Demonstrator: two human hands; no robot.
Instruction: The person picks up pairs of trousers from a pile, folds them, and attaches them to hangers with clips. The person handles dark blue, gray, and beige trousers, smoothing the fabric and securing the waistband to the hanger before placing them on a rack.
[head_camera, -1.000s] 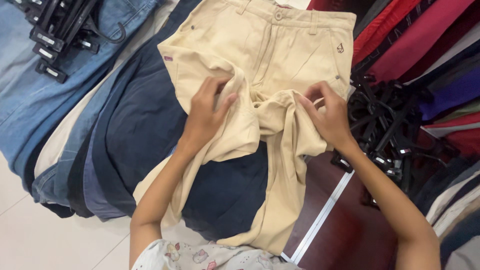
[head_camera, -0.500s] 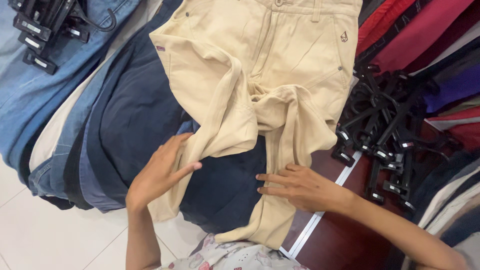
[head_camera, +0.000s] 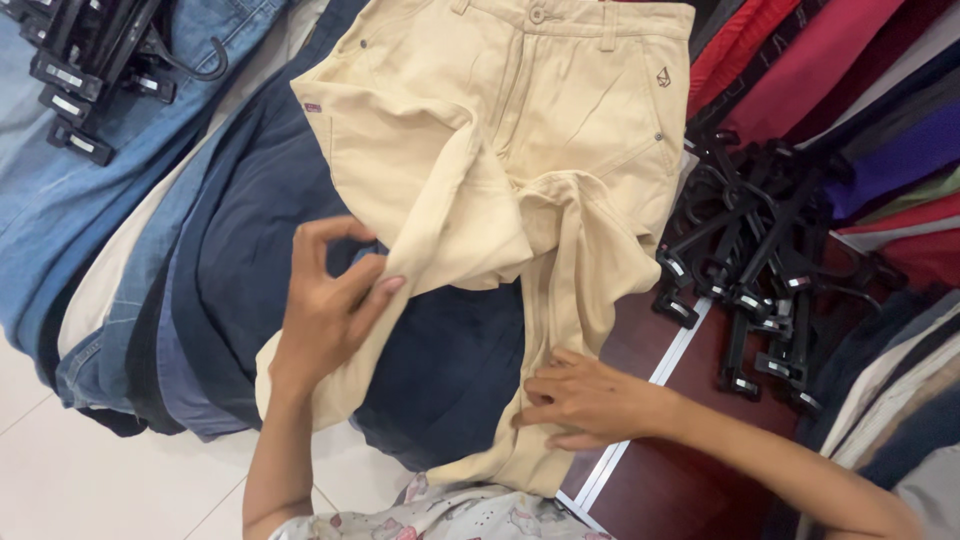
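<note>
A pair of beige trousers (head_camera: 520, 110) lies waist-up over a stack of dark blue jeans (head_camera: 250, 230), its legs crumpled and hanging toward me. My left hand (head_camera: 330, 310) pinches the fabric of the left trouser leg between thumb and fingers and lifts it. My right hand (head_camera: 585, 400) rests flat with fingers spread on the lower part of the right trouser leg, pressing it against the table edge.
A heap of black clip hangers (head_camera: 760, 250) lies right of the trousers on the dark red table (head_camera: 690, 430). More hangers (head_camera: 90, 70) sit at the top left on light blue jeans (head_camera: 60, 190). Red and purple folded clothes (head_camera: 830, 90) fill the right. White floor tiles (head_camera: 100, 480) lie below.
Both hands moved from the trousers' crotch down the legs. The left hand has now pinched and raised the left leg's fabric; the right hand settled flat on the right leg.
</note>
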